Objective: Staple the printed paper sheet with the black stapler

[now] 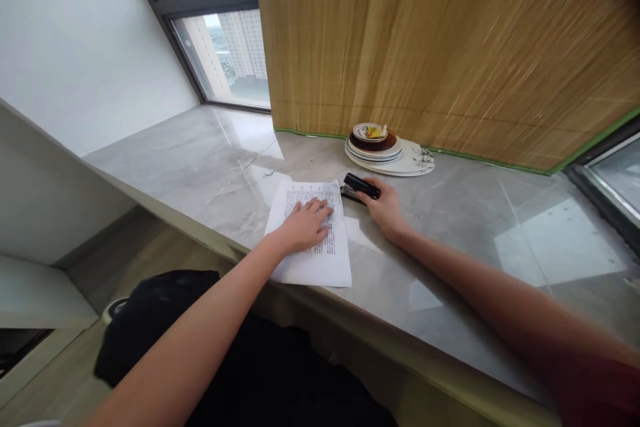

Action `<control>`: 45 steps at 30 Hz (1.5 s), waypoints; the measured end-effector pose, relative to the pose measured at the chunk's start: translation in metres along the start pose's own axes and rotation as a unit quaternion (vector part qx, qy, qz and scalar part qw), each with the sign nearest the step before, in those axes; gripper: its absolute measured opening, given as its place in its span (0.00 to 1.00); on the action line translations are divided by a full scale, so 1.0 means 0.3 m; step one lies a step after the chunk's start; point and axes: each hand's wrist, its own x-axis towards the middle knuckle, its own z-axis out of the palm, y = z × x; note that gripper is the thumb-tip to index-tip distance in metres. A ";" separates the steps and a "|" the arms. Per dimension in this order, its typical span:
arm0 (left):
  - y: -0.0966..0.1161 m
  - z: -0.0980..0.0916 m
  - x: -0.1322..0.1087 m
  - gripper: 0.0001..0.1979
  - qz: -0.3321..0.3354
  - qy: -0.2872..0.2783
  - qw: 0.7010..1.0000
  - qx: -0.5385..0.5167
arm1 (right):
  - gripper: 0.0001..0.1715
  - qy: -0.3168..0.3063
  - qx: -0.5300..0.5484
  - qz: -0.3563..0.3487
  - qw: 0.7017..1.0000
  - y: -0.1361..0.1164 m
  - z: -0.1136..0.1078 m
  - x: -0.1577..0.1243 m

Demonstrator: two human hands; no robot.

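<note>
Printed paper (315, 270) lies on the grey stone sill, its near edge reaching the sill's front edge; whether it is one sheet or more I cannot tell. My left hand (306, 223) rests flat on the text with its fingers spread. Just beyond the paper's far right corner, my right hand (386, 203) grips a black stapler (361, 185) from its right end. The stapler's jaws point left toward that corner. Whether the paper's edge sits between the jaws is too small to tell.
Behind the stapler stands a stack of plates (374, 155), with a small yellow packet (376, 132) on top. A wooden blind (400, 33) hangs along the back, beside a window (225, 53) at left. The sill's front edge (390, 333) runs close to my lap.
</note>
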 end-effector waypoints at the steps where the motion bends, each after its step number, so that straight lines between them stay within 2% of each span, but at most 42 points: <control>1: 0.010 -0.005 -0.002 0.25 -0.004 -0.002 1.000 0.002 | 0.21 -0.004 0.004 -0.004 1.000 0.001 -0.001 0.002; 6: 0.052 -0.016 0.000 0.27 -0.022 0.034 0.999 0.018 | 0.20 -0.019 0.016 -0.008 1.000 0.011 -0.012 0.003; 9: 0.064 -0.024 0.010 0.28 -0.027 0.026 0.999 0.015 | 0.20 -0.024 0.029 -0.005 0.999 0.013 -0.016 0.000; 12: 0.055 -0.023 0.008 0.30 -0.028 0.029 0.999 0.005 | 0.22 -0.030 0.043 -0.004 0.999 0.009 -0.017 -0.002; 16: 0.030 0.007 -0.011 0.26 -0.036 0.046 0.998 -0.021 | 0.27 -0.027 0.036 -0.020 0.999 0.007 -0.020 -0.008; 22: 0.019 0.031 0.015 0.27 -0.027 0.054 0.997 -0.046 | 0.26 -0.058 0.024 -0.018 0.998 -0.006 -0.030 -0.019; 25: 0.017 0.030 0.036 0.26 -0.019 0.063 0.996 -0.056 | 0.25 -0.078 0.014 -0.009 0.997 -0.017 -0.065 -0.025; 31: 0.019 0.031 0.038 0.24 0.006 0.065 0.997 -0.048 | 0.24 -0.119 -0.016 0.004 0.993 -0.023 -0.184 -0.083; 36: 0.044 0.034 0.041 0.28 0.000 0.047 0.998 -0.045 | 0.23 -0.141 -0.031 -0.067 0.987 -0.031 -0.200 -0.149; 45: 0.051 0.054 0.028 0.27 0.004 0.074 0.996 -0.046 | 0.26 -0.148 -0.093 -0.181 0.968 -0.033 -0.175 -0.156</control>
